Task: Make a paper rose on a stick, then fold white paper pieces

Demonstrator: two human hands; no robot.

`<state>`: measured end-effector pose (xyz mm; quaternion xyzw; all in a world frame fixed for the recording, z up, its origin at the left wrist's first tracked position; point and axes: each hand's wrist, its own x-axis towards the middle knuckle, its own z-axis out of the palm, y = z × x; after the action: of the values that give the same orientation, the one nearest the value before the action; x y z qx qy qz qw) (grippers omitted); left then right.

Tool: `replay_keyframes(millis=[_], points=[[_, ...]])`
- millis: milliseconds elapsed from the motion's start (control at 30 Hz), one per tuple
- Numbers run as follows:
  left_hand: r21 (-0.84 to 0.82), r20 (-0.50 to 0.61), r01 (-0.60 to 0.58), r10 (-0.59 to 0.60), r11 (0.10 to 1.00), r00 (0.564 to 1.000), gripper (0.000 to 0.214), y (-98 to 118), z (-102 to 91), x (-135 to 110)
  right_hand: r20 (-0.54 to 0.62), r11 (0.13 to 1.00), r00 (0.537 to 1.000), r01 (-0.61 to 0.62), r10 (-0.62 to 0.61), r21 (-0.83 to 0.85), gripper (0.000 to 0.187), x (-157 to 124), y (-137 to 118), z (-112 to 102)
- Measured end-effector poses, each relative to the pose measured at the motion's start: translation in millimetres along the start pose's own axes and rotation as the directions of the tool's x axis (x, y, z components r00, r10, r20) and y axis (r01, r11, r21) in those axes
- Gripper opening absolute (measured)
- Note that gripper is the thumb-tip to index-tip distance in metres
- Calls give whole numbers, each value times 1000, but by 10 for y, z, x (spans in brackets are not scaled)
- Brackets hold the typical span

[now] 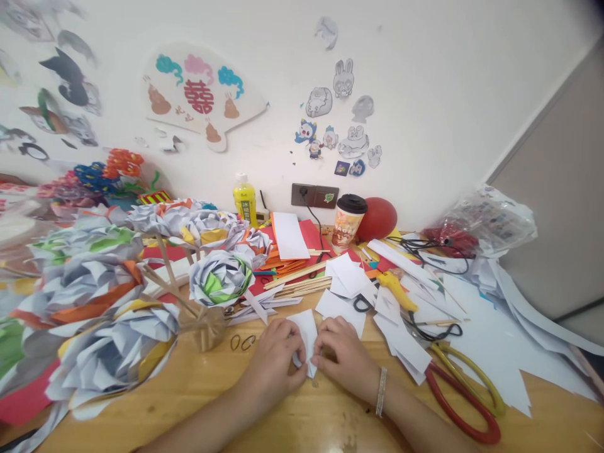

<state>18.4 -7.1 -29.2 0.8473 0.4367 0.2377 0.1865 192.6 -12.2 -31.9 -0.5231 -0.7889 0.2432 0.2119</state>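
Observation:
A small piece of white paper, creased with folds, lies on the wooden table close in front of me. My left hand pinches its left edge, thumb and fingers together near the lower corner. From the other side my right hand grips the right edge with curled fingers and thumb. Just left of the paper are two small rubber bands. Beyond my hands several cut white paper pieces overlap. The fingers cover part of the folded sheet.
Large scissors with one red and one yellow handle lie at right, near a yellow glue gun. Folded paper flowers crowd the left. Wooden sticks, a lidded cup, a yellow bottle and a red balloon stand or lie behind.

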Motion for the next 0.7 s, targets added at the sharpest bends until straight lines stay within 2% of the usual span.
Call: replay_keyframes(millis=[333, 700], points=[[10, 1, 36, -36, 999, 999, 9, -3, 30, 9, -73, 999, 996, -44, 43, -14, 11, -37, -53, 40], [67, 13, 78, -79, 995, 997, 7, 25, 44, 19, -62, 1000, 998, 20, -20, 2, 8, -62, -57, -2]])
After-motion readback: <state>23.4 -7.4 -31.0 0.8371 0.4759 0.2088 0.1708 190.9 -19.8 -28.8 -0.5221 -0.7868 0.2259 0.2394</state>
